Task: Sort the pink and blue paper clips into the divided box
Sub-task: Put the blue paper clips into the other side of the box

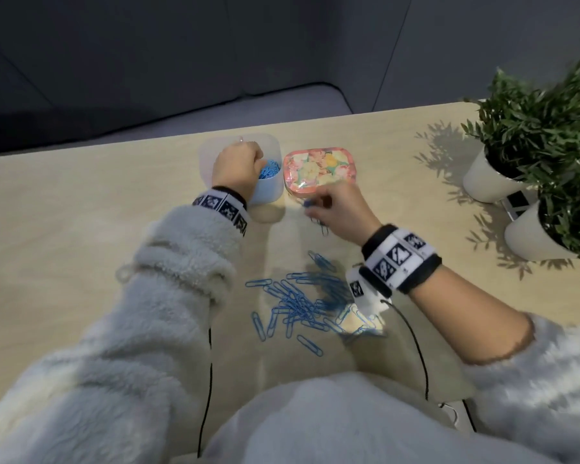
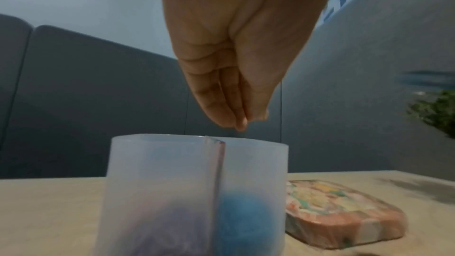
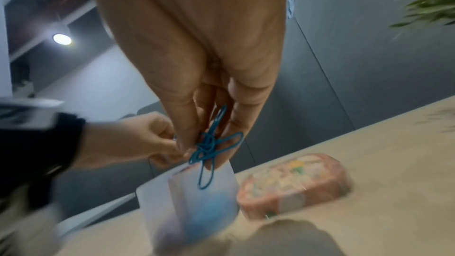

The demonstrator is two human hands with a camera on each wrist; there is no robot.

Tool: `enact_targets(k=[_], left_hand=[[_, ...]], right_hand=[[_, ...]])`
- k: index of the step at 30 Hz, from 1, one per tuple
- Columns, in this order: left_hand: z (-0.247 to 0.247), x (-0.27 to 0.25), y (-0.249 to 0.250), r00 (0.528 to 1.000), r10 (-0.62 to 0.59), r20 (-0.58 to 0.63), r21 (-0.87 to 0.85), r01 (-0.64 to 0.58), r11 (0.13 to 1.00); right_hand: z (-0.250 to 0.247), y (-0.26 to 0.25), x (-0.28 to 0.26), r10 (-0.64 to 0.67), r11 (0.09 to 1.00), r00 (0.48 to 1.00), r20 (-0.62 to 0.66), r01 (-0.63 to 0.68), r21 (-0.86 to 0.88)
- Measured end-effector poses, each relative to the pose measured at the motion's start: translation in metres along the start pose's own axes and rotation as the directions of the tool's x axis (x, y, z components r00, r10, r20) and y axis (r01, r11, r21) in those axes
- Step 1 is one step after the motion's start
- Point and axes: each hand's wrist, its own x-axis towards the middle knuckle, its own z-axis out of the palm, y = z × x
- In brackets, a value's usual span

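A frosted divided box stands at the table's far middle. Its right compartment holds blue paper clips; through the wall a blue mass shows on the right and a pinkish-purple one on the left. My left hand hovers just above the box, its fingers straight, bunched and pointing down, with nothing seen in them. My right hand pinches a tangled bunch of blue clips near the box. Several loose blue clips lie in a pile near me.
A floral tin lies right beside the box. Two potted plants in white pots stand at the table's right edge. Cables run from my wrists over the near table edge.
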Motion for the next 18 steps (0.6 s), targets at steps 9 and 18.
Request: enact_targets(k=[9, 18], left_hand=[[0.037, -0.121, -0.036, 0.929, 0.049, 0.368, -0.093, -0.016, 0.996], [0.040, -0.175, -0.061, 0.878, -0.017, 0.479, 0.053, -0.010, 0.999]], right_hand=[[0.008, -0.047, 0.114, 0.041, 0.993, 0.988, -0.146, -0.024, 0.118], [0.041, -0.044, 0.133, 0.058, 0.997, 0.996, -0.065, -0.062, -0.048]])
